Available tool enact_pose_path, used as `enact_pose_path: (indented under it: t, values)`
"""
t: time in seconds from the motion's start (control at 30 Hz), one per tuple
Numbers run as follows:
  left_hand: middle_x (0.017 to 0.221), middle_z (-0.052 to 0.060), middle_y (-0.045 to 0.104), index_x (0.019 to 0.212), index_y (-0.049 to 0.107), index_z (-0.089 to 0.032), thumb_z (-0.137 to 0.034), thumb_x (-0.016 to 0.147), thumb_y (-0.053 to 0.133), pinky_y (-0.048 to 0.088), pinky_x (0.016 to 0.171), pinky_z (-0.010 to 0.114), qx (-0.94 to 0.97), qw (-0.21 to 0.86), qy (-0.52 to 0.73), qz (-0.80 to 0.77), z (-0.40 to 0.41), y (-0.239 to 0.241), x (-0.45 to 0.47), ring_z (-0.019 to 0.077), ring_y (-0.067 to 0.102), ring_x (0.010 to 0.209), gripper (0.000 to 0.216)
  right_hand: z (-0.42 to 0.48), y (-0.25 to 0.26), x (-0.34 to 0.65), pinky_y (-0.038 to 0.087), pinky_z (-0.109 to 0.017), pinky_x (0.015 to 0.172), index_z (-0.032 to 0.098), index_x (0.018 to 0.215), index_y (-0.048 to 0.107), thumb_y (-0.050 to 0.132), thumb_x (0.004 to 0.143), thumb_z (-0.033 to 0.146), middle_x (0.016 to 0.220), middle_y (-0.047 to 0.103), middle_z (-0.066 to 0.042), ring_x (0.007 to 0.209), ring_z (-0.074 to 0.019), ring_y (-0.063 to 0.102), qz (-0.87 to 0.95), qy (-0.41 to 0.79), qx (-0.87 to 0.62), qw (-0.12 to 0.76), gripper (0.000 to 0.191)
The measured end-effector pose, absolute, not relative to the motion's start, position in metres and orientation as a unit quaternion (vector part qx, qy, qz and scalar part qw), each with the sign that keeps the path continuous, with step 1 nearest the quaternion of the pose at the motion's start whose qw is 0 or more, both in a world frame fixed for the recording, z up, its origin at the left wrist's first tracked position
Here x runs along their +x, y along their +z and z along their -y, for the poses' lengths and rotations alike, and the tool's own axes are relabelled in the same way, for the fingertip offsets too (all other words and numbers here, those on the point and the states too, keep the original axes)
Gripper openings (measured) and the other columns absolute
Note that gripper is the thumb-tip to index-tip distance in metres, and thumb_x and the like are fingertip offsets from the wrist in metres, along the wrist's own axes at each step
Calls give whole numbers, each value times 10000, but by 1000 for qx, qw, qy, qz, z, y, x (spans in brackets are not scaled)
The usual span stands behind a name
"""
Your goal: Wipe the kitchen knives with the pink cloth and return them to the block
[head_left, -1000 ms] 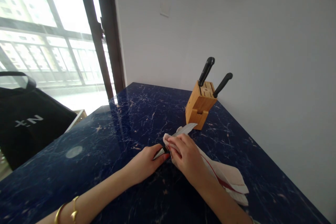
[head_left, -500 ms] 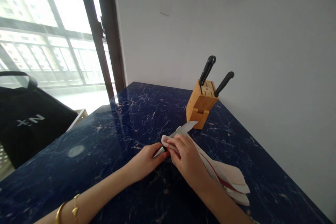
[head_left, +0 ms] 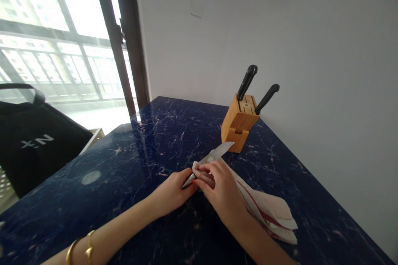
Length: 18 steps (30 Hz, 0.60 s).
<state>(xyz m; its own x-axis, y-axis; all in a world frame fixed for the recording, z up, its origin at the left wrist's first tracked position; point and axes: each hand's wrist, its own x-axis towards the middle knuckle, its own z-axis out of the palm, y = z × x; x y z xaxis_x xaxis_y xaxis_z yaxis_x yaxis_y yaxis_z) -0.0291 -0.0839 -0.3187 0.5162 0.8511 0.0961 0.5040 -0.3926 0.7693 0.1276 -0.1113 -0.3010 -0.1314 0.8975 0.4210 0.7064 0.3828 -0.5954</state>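
Note:
My left hand [head_left: 175,190] is closed round the handle of a kitchen knife [head_left: 217,152], whose bare blade slants up and away to the right. Against the base of that blade, my right hand [head_left: 219,186] pinches a fold of a white cloth [head_left: 273,209] with a red stripe. The rest of the cloth trails out on the tabletop beyond my right wrist. Just past the knife's tip stands a wooden knife block [head_left: 238,126]. Two black-handled knives [head_left: 247,83] stick up out of its slots. My fingers and the cloth hide where handle and blade meet.
The blue marbled table [head_left: 174,132] meets a white wall [head_left: 295,49] at the back and right. On the left are a black bag [head_left: 40,140] and a bright window [head_left: 62,58]. A round pale spot [head_left: 91,177] shows on the tabletop.
My right hand and the pinched cloth have shifted slightly along the knife near the handle. The knife's angle has barely altered, and my left hand keeps its hold.

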Motion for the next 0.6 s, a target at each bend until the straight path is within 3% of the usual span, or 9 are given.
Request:
enact_pose_path:
  t: [0.13, 0.33, 0.47, 0.6]
  values:
    - [707, -13, 586, 833, 562, -163, -387, 826, 424, 359, 568, 214, 797, 347, 241, -432, 84, -317, -29, 124, 499, 617, 263, 108, -299, 133, 418, -317, 770, 207, 839, 588, 566, 782, 209, 849, 592, -28, 850, -185, 530, 746, 123, -538, 373, 61]
    - [624, -44, 494, 767, 527, -165, -385, 822, 425, 321, 522, 200, 796, 349, 233, -436, 83, -317, -29, 101, 430, 564, 249, 107, -295, 139, 423, -297, 752, 210, 955, 571, 510, 806, 170, 872, 597, -33, 825, -164, 542, 731, 130, -530, 409, 167]
    - [676, -27, 523, 815, 546, -151, -372, 827, 419, 338, 550, 203, 788, 365, 254, -425, 82, -318, -30, 111, 434, 611, 255, 110, -295, 134, 403, -306, 792, 212, 890, 603, 478, 817, 146, 863, 598, -33, 861, -170, 529, 761, 129, -499, 393, 159]
    - [641, -39, 494, 789, 544, -152, -378, 821, 431, 327, 531, 200, 785, 365, 252, -432, 82, -320, -30, 105, 411, 589, 255, 111, -293, 135, 418, -271, 726, 199, 846, 606, 459, 819, 137, 820, 591, -28, 817, -157, 541, 750, 169, -510, 387, 162]
